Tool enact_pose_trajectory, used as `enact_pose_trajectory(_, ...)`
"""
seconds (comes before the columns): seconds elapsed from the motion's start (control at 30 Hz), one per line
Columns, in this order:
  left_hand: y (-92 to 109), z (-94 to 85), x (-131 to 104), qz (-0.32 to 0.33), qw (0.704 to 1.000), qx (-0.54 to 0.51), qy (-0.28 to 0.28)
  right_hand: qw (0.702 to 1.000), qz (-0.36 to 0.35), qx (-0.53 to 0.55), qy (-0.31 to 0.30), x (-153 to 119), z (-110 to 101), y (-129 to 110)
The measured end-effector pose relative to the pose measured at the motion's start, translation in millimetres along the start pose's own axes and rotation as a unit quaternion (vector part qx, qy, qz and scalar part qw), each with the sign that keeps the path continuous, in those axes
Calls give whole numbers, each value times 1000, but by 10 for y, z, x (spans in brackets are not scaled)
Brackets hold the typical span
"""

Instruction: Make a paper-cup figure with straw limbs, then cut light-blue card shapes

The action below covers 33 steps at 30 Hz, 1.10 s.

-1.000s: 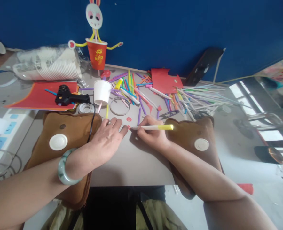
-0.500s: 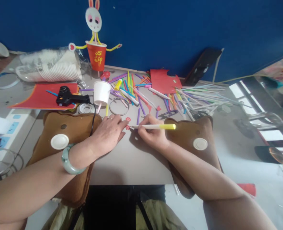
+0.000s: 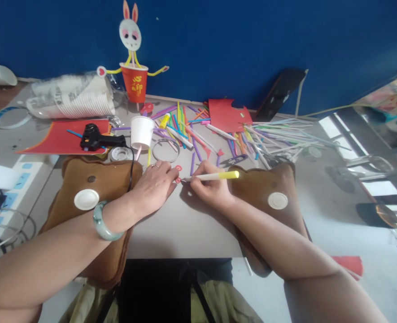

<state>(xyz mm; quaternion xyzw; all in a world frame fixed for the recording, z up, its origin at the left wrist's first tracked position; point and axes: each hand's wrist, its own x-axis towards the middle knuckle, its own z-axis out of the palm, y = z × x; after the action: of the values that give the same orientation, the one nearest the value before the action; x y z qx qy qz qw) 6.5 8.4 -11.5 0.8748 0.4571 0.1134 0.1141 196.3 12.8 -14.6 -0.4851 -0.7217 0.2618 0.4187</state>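
My right hand [image 3: 213, 185] is closed around a white marker [image 3: 209, 176] with a yellow end. The tip points left, at a small red-and-white paper piece [image 3: 177, 180] on the table. My left hand [image 3: 154, 186] lies flat, palm down, its fingertips beside or on that piece; whether they touch it I cannot tell. A second small red piece [image 3: 178, 168] is just above. Behind the left hand hangs or stands a white paper cup [image 3: 142, 133] with straw legs. At the back stands a rabbit figure made with a red cup [image 3: 134, 84].
Brown cushions lie under both forearms: the left cushion [image 3: 80, 233] and the right cushion [image 3: 259, 197]. A black glue gun [image 3: 95, 138] rests on red card. Loose straws [image 3: 282, 134], a tape roll [image 3: 166, 151], scissors [image 3: 281, 160] and bagged paper cups [image 3: 73, 98] line the back.
The view has shifted slightly. My right hand and the marker have moved a little left, the marker's tip staying near the red piece. My left hand keeps its place.
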Motion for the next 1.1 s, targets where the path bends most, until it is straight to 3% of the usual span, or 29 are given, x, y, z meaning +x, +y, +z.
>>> enact_pose_trajectory(0.3, -1, -90, -63, 10, 1000, -17, -10, 1000, 4, -6, -6, 5, -9, 2)
enact_pose_trajectory(0.5, 29, -211, -76, 25, 998, 39, -43, 1000, -4, -9, -1, 6, -13, 5)
enact_pose_trajectory(1.1, 42, -171, -94, 67, 991, 109, -32, 1000, -12, -27, -6, -2, 6, 31)
